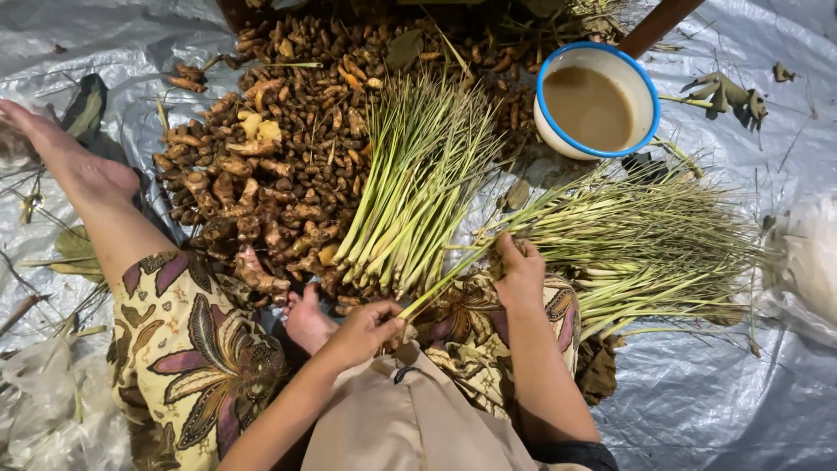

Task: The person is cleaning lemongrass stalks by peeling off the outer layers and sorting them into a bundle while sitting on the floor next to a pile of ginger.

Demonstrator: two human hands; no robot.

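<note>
- Grey plastic sheeting [741,410] covers the ground, strewn with dry leaves.
- On it lies a brown heap of knobbly roots [261,166], with a neat bundle of green stalks [418,192] laid over its right edge.
- The left hand [366,330] pinches the pale base of a single stalk [440,283], fingers closed around it.
- The right hand [520,270] grips the same stalk higher up, beside a loose pile of stalks [645,244].
- A white bowl [641,78] with a blue rim holds cloudy brown water.

Roots [261,157] lie left of stalks [418,183] (bowl [645,105] behind, right).
</note>
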